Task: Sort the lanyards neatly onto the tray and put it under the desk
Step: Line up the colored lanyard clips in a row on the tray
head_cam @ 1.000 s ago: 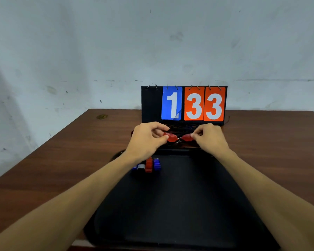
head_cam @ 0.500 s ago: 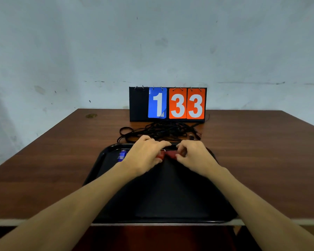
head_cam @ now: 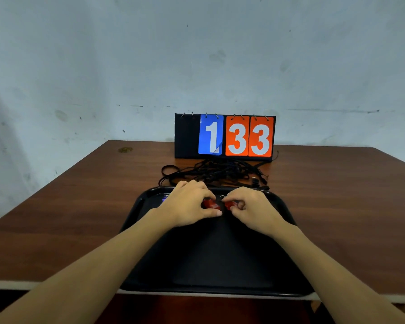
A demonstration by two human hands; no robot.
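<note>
A pale, scuffed wall is backing the brown worktop, where a black tray is lying at the near edge. Over the tray's far end, my left hand is pinching a red piece in its fingers, and my right hand is pinching a second red piece. The tangled black lanyards are lying between the tray and a scoreboard.

L hand, R hand each pinch red pieces over tray; lanyard tangle behind.
</note>
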